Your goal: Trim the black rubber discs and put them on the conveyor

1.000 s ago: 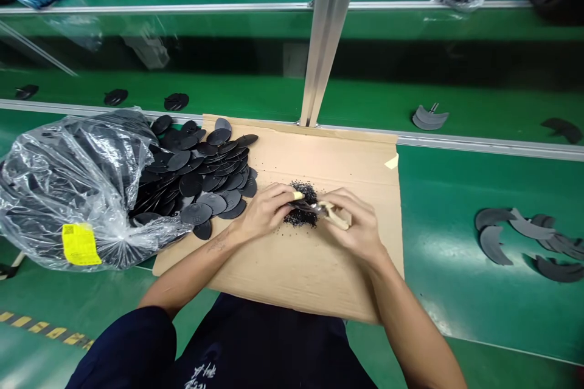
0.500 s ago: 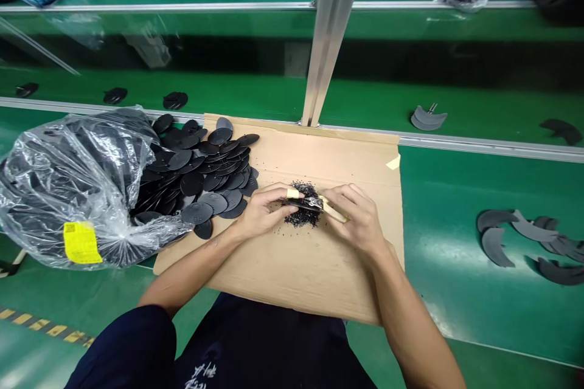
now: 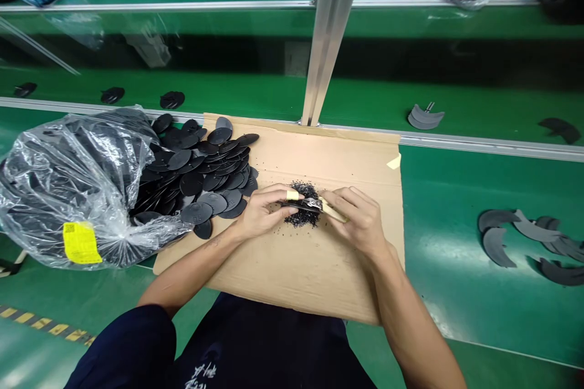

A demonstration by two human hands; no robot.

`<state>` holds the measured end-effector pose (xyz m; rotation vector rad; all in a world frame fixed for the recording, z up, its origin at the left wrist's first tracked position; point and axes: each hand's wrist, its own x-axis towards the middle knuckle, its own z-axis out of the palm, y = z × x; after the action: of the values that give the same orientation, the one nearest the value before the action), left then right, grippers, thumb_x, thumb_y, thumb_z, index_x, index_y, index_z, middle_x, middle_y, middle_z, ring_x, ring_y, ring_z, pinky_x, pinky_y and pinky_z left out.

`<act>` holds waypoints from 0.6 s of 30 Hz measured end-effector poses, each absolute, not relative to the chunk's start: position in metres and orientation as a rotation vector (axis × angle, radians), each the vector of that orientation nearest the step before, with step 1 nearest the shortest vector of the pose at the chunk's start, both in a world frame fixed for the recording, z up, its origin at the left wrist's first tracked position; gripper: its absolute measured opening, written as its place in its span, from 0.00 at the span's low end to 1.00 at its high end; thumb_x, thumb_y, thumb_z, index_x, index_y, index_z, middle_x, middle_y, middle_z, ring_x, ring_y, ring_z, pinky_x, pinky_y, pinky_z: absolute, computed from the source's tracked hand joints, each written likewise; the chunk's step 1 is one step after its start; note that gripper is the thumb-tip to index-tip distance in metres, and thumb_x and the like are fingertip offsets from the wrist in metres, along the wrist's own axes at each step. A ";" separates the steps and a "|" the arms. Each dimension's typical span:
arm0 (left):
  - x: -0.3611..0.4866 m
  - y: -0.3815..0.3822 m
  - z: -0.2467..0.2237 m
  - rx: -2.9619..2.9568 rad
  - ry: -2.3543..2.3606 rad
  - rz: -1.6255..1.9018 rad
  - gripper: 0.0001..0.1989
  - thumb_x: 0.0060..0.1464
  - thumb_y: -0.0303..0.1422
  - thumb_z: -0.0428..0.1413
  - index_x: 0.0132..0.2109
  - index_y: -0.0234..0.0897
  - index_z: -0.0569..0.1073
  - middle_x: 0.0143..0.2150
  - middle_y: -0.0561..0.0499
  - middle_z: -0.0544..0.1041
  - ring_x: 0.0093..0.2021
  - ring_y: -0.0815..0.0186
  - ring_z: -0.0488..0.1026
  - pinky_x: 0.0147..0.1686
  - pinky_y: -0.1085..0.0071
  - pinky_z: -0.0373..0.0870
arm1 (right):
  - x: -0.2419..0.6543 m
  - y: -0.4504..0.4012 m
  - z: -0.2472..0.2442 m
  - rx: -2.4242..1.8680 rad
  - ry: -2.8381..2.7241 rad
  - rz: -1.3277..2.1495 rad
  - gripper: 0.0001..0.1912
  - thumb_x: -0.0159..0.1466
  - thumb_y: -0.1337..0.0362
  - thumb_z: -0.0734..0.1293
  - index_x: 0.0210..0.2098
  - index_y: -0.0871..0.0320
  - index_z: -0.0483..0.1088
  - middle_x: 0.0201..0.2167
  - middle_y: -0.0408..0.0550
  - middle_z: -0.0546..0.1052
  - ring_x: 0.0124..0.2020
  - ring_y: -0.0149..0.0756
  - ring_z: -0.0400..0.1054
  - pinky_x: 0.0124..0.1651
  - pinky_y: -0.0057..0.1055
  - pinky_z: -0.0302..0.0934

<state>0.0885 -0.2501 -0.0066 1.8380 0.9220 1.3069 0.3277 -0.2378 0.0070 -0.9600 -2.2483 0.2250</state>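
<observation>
My left hand (image 3: 259,214), with pale tape round one fingertip, pinches a thin black oval disc (image 3: 295,205) seen nearly edge-on. In my right hand (image 3: 362,217) is a pair of nippers (image 3: 334,211) with cream-yellow handles, the fingers wrapped round them. Their metal head meets the right end of the disc; whether the jaws are closed is too small to tell. Directly below lies a heap of small black scraps (image 3: 302,219) on a cardboard sheet (image 3: 314,273). Left of my left hand, many black oval discs (image 3: 191,182) form a loose pile.
A clear plastic bag (image 3: 68,176) of dark pieces bulges beside the disc pile. Grey curved pieces (image 3: 499,246) lie on the green table to the right. A metal post (image 3: 326,42) rises behind the cardboard. Small dark pieces (image 3: 172,99) rest on the shelf behind.
Both hands keep their hold in almost the same place. The fingers of my right hand have shifted very slightly on the nippers' handles.
</observation>
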 end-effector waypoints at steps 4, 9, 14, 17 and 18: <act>0.088 -0.250 -0.007 1.852 0.914 1.315 0.11 0.63 0.37 0.63 0.46 0.35 0.83 0.40 0.43 0.84 0.39 0.65 0.81 0.40 0.70 0.79 | 0.328 -0.239 0.009 -0.987 -2.278 0.159 0.12 0.71 0.65 0.64 0.49 0.54 0.78 0.31 0.47 0.80 0.30 0.35 0.69 0.35 0.33 0.64; 0.089 -0.252 -0.005 1.866 0.922 1.276 0.11 0.63 0.37 0.62 0.46 0.35 0.82 0.40 0.44 0.84 0.39 0.64 0.82 0.41 0.69 0.80 | 0.331 -0.241 0.008 -0.993 -2.230 0.342 0.12 0.72 0.67 0.62 0.46 0.54 0.78 0.31 0.46 0.80 0.31 0.33 0.71 0.33 0.30 0.63; 0.089 -0.254 -0.002 1.929 0.936 1.281 0.08 0.62 0.30 0.60 0.47 0.34 0.80 0.41 0.44 0.84 0.41 0.65 0.81 0.42 0.70 0.78 | 0.343 -0.230 -0.001 -1.195 -2.262 0.239 0.11 0.71 0.61 0.65 0.47 0.55 0.77 0.34 0.50 0.79 0.34 0.38 0.69 0.35 0.34 0.60; 0.087 -0.251 -0.003 2.043 0.949 1.324 0.10 0.60 0.25 0.57 0.48 0.36 0.79 0.40 0.46 0.83 0.41 0.64 0.79 0.42 0.67 0.76 | 0.350 -0.224 -0.007 -1.334 -2.351 0.124 0.16 0.70 0.53 0.66 0.49 0.56 0.75 0.38 0.54 0.78 0.38 0.44 0.67 0.41 0.38 0.60; 0.087 -0.251 -0.004 2.076 0.966 1.332 0.11 0.59 0.25 0.57 0.48 0.37 0.79 0.40 0.46 0.83 0.41 0.64 0.79 0.42 0.66 0.75 | 0.351 -0.223 -0.008 -1.361 -2.376 0.104 0.18 0.69 0.51 0.66 0.51 0.56 0.75 0.39 0.55 0.78 0.40 0.46 0.67 0.43 0.41 0.61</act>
<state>0.0870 -0.2505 -0.0035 2.0761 0.9658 1.3320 0.3513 -0.2230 -0.0084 -1.3612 -2.3757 0.1045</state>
